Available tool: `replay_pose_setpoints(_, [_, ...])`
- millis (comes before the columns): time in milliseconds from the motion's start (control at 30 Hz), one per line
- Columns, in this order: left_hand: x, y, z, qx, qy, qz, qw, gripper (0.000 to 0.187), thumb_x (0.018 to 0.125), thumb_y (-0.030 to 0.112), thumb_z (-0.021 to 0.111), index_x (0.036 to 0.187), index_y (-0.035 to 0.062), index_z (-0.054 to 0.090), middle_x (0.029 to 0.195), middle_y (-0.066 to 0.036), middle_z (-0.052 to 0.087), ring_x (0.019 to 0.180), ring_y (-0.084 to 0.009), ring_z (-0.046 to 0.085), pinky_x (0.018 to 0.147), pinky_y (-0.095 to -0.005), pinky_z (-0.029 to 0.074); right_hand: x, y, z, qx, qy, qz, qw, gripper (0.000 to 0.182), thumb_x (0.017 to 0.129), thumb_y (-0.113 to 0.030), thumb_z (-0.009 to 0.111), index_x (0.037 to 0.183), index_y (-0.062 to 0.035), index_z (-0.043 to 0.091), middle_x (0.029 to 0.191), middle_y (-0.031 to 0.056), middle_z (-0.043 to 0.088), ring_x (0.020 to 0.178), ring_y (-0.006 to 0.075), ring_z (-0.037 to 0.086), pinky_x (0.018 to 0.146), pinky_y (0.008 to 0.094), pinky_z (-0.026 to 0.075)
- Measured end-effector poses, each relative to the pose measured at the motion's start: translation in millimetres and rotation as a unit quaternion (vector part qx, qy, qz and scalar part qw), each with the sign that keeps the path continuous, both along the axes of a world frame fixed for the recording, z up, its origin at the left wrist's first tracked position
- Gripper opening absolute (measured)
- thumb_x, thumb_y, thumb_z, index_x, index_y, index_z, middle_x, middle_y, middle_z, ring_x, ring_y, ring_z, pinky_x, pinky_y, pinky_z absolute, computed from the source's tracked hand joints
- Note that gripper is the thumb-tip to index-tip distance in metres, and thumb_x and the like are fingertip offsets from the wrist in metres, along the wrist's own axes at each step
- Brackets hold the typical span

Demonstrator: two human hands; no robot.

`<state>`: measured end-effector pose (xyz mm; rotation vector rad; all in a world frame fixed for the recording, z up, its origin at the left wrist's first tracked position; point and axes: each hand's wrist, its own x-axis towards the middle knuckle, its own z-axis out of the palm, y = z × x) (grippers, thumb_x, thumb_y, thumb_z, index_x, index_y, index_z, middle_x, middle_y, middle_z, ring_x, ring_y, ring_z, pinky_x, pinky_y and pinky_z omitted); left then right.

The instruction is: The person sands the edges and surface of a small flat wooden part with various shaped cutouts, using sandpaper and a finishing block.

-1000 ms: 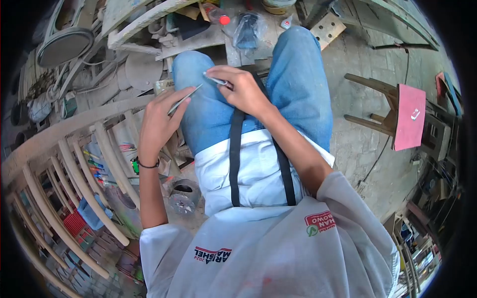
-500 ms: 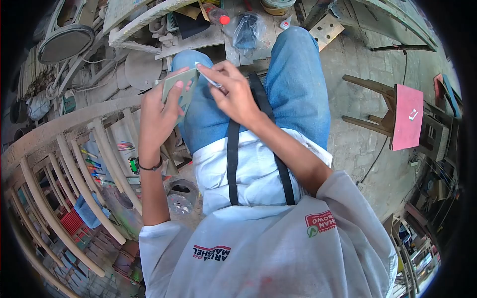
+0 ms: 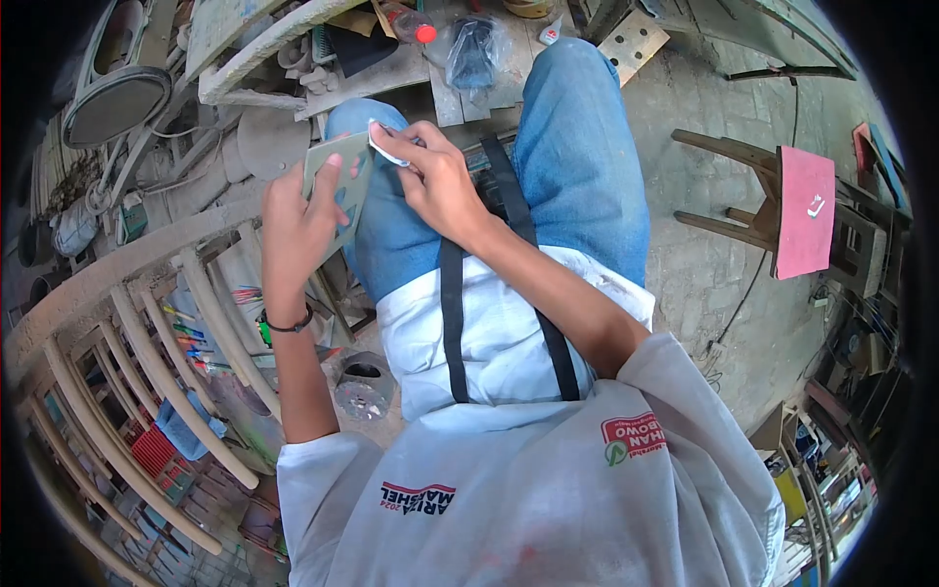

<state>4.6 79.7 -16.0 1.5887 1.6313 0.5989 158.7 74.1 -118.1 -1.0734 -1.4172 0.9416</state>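
Note:
My left hand [image 3: 295,217] grips a thin grey-green board [image 3: 342,149] with cut-out openings, the thumb lying across its face. Some of my fingertips show through the openings. In my right hand [image 3: 438,184] a small folded white sheet [image 3: 388,148] is pinched between thumb and fingers. Its tip meets the upper right corner of the board. Both hands are over my left knee, in blue jeans [image 3: 393,233].
Ahead stands a dusty bench with a red-capped bottle [image 3: 409,23] and a plastic bag [image 3: 477,57]. A curved slatted wooden piece [image 3: 147,235] fills the left side. On the right is a stool with a pink top [image 3: 804,227]. A cable trails over the floor.
Both hands and the board have shifted slightly left in the view. The white sheet stays at the board's corner, and my right fingers are curled closer around it.

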Motion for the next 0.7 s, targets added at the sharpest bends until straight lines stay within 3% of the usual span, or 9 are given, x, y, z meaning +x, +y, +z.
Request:
replay_pose_setpoints(133, [-5.6, 4.3, -1.8, -0.019, 0.001, 0.001, 1.0, 0.028, 0.099, 0.02, 0.054, 0.103, -0.0046, 0.067, 0.082, -0.006, 0.069, 0.052, -0.0116, 0.059, 0.048, -0.0263, 0.046, -5.4, -8.8, 10.9, 0.03, 0.008, 0.013, 0.999, 0.057, 0.074, 0.015, 0.052, 0.125, -0.0076, 0.065, 0.096, 0.0188, 0.059, 0.081, 0.0321, 0.061, 0.075, 0.0354, 0.05])
replay_pose_setpoints(267, [-11.9, 15.0, 6.0, -0.039, -0.06, 0.006, 0.997, 0.029, 0.099, 0.022, 0.054, 0.104, -0.0036, 0.067, 0.084, -0.006, 0.069, 0.053, -0.0107, 0.058, 0.049, -0.0262, 0.046, 23.4, 8.7, -34.6, -0.084, -0.136, 0.047, 0.986, 0.042, 0.078, 0.009, 0.055, 0.114, -0.0079, 0.07, 0.093, 0.0198, 0.059, 0.081, 0.0379, 0.061, 0.078, 0.043, 0.05])
replay_pose_setpoints(333, [-9.7, 10.0, 6.2, -0.027, -0.059, -0.003, 0.998, 0.03, 0.099, 0.024, 0.054, 0.104, -0.0028, 0.067, 0.085, -0.005, 0.069, 0.053, -0.0098, 0.057, 0.049, -0.0261, 0.046, 37.1, 4.6, 12.9, -0.074, -0.11, 0.112, 0.985, 0.037, 0.081, 0.008, 0.055, 0.115, -0.004, 0.063, 0.095, 0.0198, 0.061, 0.084, 0.0374, 0.063, 0.078, 0.0427, 0.05])
replay_pose_setpoints(433, [-18.1, 10.6, 1.4, -0.035, -0.066, -0.016, 0.997, 0.03, 0.099, 0.025, 0.055, 0.1, -0.0026, 0.067, 0.083, -0.004, 0.069, 0.052, -0.0098, 0.057, 0.049, -0.0264, 0.045, 43.7, -5.6, 55.0, -0.165, 0.03, 0.221, 0.961, 0.034, 0.083, 0.008, 0.054, 0.115, -0.0035, 0.049, 0.096, 0.0189, 0.061, 0.087, 0.0369, 0.064, 0.076, 0.0418, 0.049])
replay_pose_setpoints(500, [-16.1, 8.0, 1.6, -0.03, -0.074, -0.003, 0.997, 0.03, 0.099, 0.026, 0.056, 0.097, -0.0025, 0.066, 0.081, -0.004, 0.068, 0.052, -0.0101, 0.057, 0.049, -0.0265, 0.045, 47.1, -16.5, 62.3, -0.072, 0.04, 0.246, 0.966, 0.034, 0.085, 0.008, 0.054, 0.112, -0.006, 0.04, 0.095, 0.0175, 0.06, 0.086, 0.0368, 0.065, 0.073, 0.0405, 0.05])
replay_pose_setpoints(567, [-13.9, 13.7, 1.7, -0.016, -0.078, -0.007, 0.997, 0.031, 0.098, 0.027, 0.057, 0.094, -0.0024, 0.065, 0.08, -0.004, 0.068, 0.051, -0.0105, 0.057, 0.049, -0.0267, 0.045, 62.0, -26.9, 100.4, -0.062, -0.047, 0.306, 0.949, 0.031, 0.085, 0.008, 0.055, 0.111, -0.0058, 0.043, 0.097, 0.0167, 0.061, 0.082, 0.037, 0.065, 0.069, 0.0392, 0.051])
replay_pose_setpoints(633, [-18.1, 10.1, 1.4, -0.005, -0.048, -0.032, 0.998, 0.032, 0.097, 0.028, 0.058, 0.089, -0.0023, 0.064, 0.076, -0.005, 0.066, 0.049, -0.0119, 0.057, 0.049, -0.0274, 0.045, 76.8, -42.7, 128.2, -0.025, 0.009, 0.368, 0.93, 0.034, 0.08, 0.007, 0.058, 0.11, -0.0068, 0.048, 0.095, 0.0138, 0.063, 0.08, 0.0352, 0.066, 0.066, 0.0398, 0.052])
replay_pose_setpoints(667, [-20.9, 7.7, 0.4, -0.011, -0.04, -0.019, 0.999, 0.032, 0.097, 0.028, 0.058, 0.089, -0.0023, 0.064, 0.076, -0.005, 0.066, 0.049, -0.0119, 0.057, 0.049, -0.0274, 0.045, 88.5, -46.7, 140.3, -0.015, 0.017, 0.428, 0.903, 0.009, 0.091, -0.007, 0.058, 0.092, -0.0006, 0.052, 0.108, 0.0216, 0.061, 0.08, 0.0248, 0.062, 0.063, 0.031, 0.049])
replay_pose_setpoints(700, [-21.8, 7.9, -1.6, -0.013, -0.051, -0.024, 0.998, 0.032, 0.096, 0.028, 0.057, 0.087, -0.0021, 0.063, 0.074, -0.006, 0.065, 0.048, -0.0124, 0.057, 0.049, -0.0278, 0.046, 99.0, -35.3, 191.3, -0.061, -0.184, 0.506, 0.84, 0.022, 0.092, -0.019, 0.059, 0.09, 0.003, 0.058, 0.112, 0.0286, 0.06, 0.072, 0.0277, 0.066, 0.057, 0.0336, 0.052])
